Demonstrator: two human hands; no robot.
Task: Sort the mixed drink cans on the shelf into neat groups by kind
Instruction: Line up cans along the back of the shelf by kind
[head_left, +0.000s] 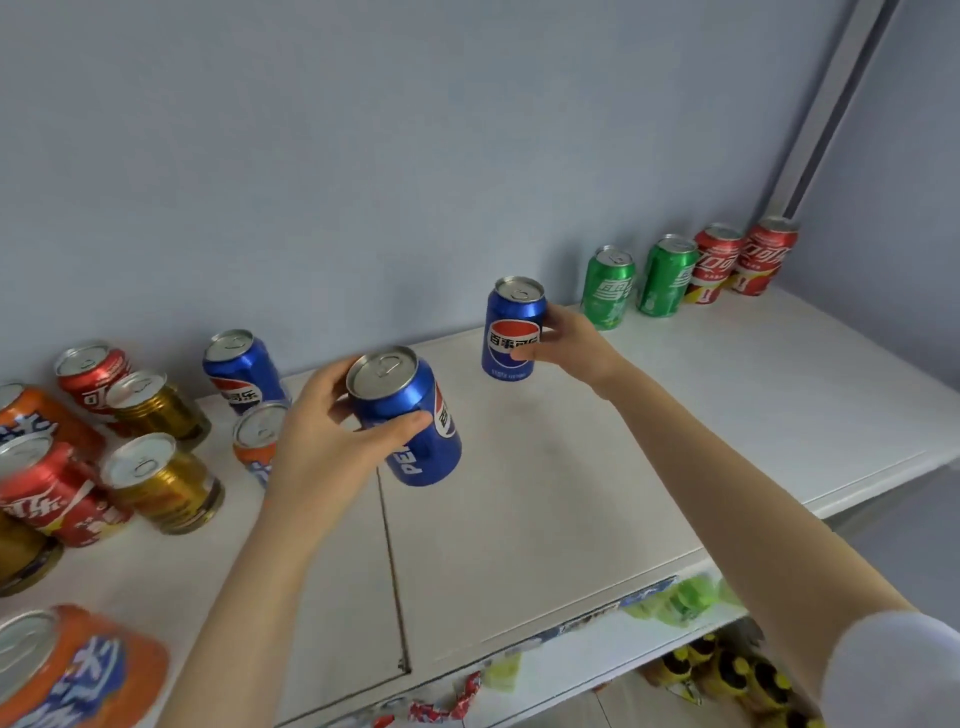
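Note:
My left hand (332, 441) grips a blue Pepsi can (410, 421) and holds it tilted above the white shelf (545, 493). My right hand (569, 345) grips a second blue Pepsi can (514, 327), upright, near the back wall. A third Pepsi can (239, 371) stands to the left by the wall. At the far right stand two green Sprite cans (608, 288) (667, 278) and two red Coca-Cola cans (714, 262) (766, 254) in a row. On the left sit mixed red cola cans (91, 376), gold cans (166, 486) and orange cans (72, 670).
An orange can (254, 436) stands partly hidden behind my left hand. A seam (392, 566) runs across the shelf top. Below the front edge, a lower shelf holds colourful packets (675, 603) and yellow-black items (727, 670). The grey-blue wall (415, 182) backs the shelf.

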